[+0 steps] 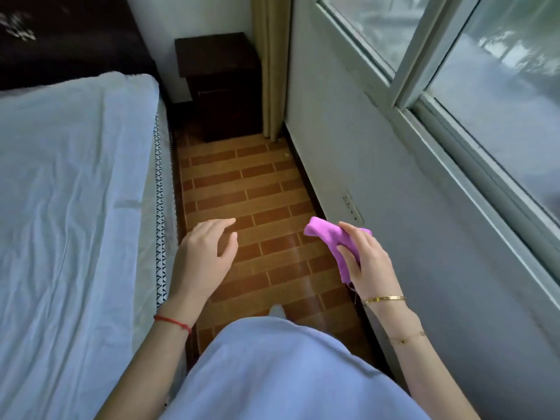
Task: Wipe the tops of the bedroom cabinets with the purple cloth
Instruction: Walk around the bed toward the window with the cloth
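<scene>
Your right hand (368,262) grips the bunched purple cloth (335,241) over the tiled floor (257,183) beside the wall, your left hand (206,250) hangs loose-fingered and empty near the bed (75,177), and the dark cabinet (218,62) stands well ahead in the corner.

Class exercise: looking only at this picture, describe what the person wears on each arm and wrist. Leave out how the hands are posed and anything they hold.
Both forearms are bare, with no sleeves in view. Behind the left hand, a thin red string bracelet circles the wrist. Behind the right hand sits a gold bangle, and further up that forearm a finer gold chain bracelet.
</scene>
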`<action>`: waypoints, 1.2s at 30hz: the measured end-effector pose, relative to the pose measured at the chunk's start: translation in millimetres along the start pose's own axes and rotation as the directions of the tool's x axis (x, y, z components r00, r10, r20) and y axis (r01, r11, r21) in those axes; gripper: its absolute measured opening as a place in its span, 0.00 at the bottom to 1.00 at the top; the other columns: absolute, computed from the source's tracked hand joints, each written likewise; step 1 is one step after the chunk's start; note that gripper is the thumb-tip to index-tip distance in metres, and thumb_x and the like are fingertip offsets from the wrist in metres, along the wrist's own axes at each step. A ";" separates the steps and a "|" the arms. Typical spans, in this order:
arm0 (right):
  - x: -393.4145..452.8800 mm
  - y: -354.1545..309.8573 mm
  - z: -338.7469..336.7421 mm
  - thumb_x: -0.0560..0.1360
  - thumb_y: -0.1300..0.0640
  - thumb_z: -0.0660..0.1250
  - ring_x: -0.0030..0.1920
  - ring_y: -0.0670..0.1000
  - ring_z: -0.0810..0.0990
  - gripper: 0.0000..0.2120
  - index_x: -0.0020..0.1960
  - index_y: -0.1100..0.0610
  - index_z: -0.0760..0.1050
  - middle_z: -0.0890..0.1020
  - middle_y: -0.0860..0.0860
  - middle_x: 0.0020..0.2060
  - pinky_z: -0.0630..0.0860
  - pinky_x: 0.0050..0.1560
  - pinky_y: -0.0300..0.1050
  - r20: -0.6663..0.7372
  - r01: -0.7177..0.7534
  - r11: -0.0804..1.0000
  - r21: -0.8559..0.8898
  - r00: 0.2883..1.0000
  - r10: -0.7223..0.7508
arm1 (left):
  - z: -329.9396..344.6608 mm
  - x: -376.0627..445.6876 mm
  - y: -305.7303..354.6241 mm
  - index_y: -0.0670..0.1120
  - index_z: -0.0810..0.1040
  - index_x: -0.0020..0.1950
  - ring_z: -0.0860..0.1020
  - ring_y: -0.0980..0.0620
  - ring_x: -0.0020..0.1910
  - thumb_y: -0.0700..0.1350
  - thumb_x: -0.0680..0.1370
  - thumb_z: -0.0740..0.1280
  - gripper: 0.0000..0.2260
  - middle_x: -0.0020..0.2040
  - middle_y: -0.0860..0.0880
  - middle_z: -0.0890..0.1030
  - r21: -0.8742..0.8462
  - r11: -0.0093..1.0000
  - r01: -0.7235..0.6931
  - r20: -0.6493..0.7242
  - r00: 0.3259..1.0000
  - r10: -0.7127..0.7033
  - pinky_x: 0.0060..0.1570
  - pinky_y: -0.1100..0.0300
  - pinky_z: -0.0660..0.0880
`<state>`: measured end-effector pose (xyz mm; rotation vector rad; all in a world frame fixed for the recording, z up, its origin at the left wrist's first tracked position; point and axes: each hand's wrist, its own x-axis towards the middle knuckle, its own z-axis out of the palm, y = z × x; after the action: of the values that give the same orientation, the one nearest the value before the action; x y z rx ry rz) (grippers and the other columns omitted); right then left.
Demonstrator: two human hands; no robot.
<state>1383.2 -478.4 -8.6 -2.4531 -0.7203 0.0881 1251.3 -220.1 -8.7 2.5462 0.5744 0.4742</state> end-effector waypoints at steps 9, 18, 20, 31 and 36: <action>186.1 -18.6 25.8 0.78 0.55 0.60 0.57 0.53 0.77 0.20 0.69 0.56 0.69 0.77 0.53 0.60 0.69 0.55 0.37 0.055 0.059 0.998 0.031 0.997 -0.060 | 6.8 165.0 -40.1 0.47 0.79 0.62 0.78 0.51 0.57 0.46 0.79 0.65 0.13 0.58 0.49 0.81 0.008 0.996 0.085 -0.015 0.996 -0.085 0.56 0.53 0.77; 399.1 -28.6 82.5 0.79 0.57 0.61 0.58 0.54 0.77 0.19 0.69 0.56 0.68 0.77 0.53 0.60 0.68 0.56 0.37 0.117 0.137 0.989 0.051 0.983 -0.142 | 26.3 343.5 -99.7 0.46 0.79 0.62 0.78 0.51 0.58 0.46 0.79 0.65 0.13 0.58 0.49 0.81 0.054 0.974 0.220 -0.050 0.975 -0.217 0.54 0.63 0.70; 458.6 -35.9 88.9 0.79 0.57 0.61 0.57 0.54 0.77 0.19 0.69 0.55 0.68 0.77 0.53 0.60 0.68 0.55 0.37 0.117 0.166 0.985 0.047 0.978 -0.171 | 24.4 392.4 -112.7 0.47 0.79 0.62 0.78 0.51 0.58 0.46 0.79 0.64 0.13 0.59 0.49 0.81 0.059 0.967 0.248 -0.074 0.967 -0.243 0.53 0.64 0.70; 725.7 -103.6 137.7 0.79 0.58 0.61 0.56 0.55 0.78 0.19 0.69 0.56 0.68 0.78 0.54 0.59 0.74 0.54 0.43 0.149 0.325 0.943 0.068 0.932 -0.331 | 10.7 603.4 -194.4 0.47 0.80 0.61 0.79 0.51 0.55 0.45 0.78 0.66 0.12 0.57 0.50 0.82 0.060 0.934 0.353 -0.176 0.924 -0.339 0.51 0.65 0.70; 810.6 -124.9 183.1 0.78 0.53 0.58 0.55 0.55 0.79 0.20 0.70 0.56 0.68 0.78 0.55 0.59 0.73 0.53 0.40 0.188 0.319 0.946 0.058 0.927 -0.324 | 18.9 686.5 -249.8 0.47 0.80 0.62 0.79 0.50 0.56 0.46 0.79 0.65 0.13 0.58 0.49 0.82 0.054 0.928 0.368 -0.150 0.922 -0.357 0.52 0.62 0.73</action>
<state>1975.2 118.0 -16.3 -2.2875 -1.1914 0.2115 1767.2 297.5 -3.0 2.4138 1.1133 0.5002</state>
